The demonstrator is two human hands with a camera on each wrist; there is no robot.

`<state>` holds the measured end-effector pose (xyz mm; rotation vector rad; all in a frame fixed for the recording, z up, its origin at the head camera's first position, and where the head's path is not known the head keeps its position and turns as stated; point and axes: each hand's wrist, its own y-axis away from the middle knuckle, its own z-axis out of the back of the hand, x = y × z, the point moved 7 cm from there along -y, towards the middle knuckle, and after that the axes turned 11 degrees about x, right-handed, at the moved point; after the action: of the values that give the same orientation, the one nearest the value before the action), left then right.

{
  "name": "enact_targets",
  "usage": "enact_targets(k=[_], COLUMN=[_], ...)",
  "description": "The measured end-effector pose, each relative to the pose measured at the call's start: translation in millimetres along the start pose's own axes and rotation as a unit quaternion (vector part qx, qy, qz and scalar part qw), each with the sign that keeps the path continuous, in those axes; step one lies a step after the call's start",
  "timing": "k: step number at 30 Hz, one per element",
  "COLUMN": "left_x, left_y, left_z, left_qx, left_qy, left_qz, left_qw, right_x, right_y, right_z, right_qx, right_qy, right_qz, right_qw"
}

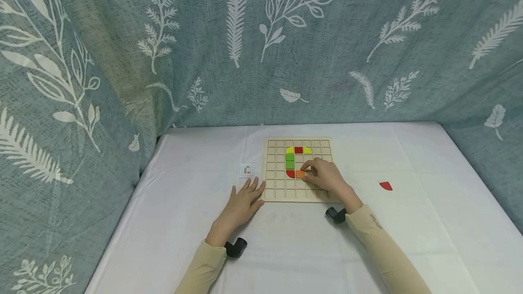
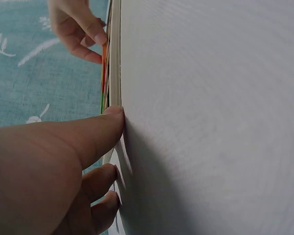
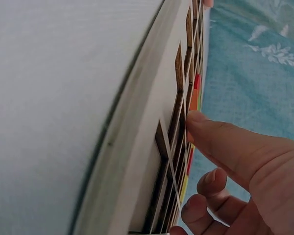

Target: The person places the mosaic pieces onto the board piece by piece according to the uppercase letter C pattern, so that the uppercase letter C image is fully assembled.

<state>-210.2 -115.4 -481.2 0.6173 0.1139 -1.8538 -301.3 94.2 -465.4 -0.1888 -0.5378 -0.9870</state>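
Observation:
A wooden grid board [image 1: 274,193] lies on the white table. My right hand [image 1: 326,176] is over its right half, thumb and forefinger pinching an orange square tile [image 1: 300,174] at a cell beside a red rounded-corner tile [image 1: 290,174]. In the right wrist view, the thumb presses on the orange tile [image 3: 194,100]. Two green tiles [image 1: 289,161] run up from the red corner, with two yellow corner tiles [image 1: 308,150] and a red square tile [image 1: 298,150] along the top. My left hand [image 1: 237,210] rests with fingers extended, thumb and fingertips at the board's left edge.
A small pattern card [image 1: 247,171] with a printed grid lies left of the board, just beyond the left fingertips. Another red rounded-corner tile [image 1: 386,186] sits on the tablecloth [image 1: 294,248] to the right. A blue-green leaf-patterned curtain [image 1: 245,90] hangs behind the table.

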Motion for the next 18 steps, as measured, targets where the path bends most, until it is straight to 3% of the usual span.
enact_targets(k=[18], left_x=[-0.1], left_y=[-0.2], left_z=[0.7], left_qx=[-0.002], left_qy=[0.0], left_qz=[0.004], left_qw=[1.0], right_x=[-5.3], right_y=[8.9], right_z=[0.3], right_qx=[0.011], right_qy=[-0.014], right_qz=[-0.038], right_qw=[0.9991])
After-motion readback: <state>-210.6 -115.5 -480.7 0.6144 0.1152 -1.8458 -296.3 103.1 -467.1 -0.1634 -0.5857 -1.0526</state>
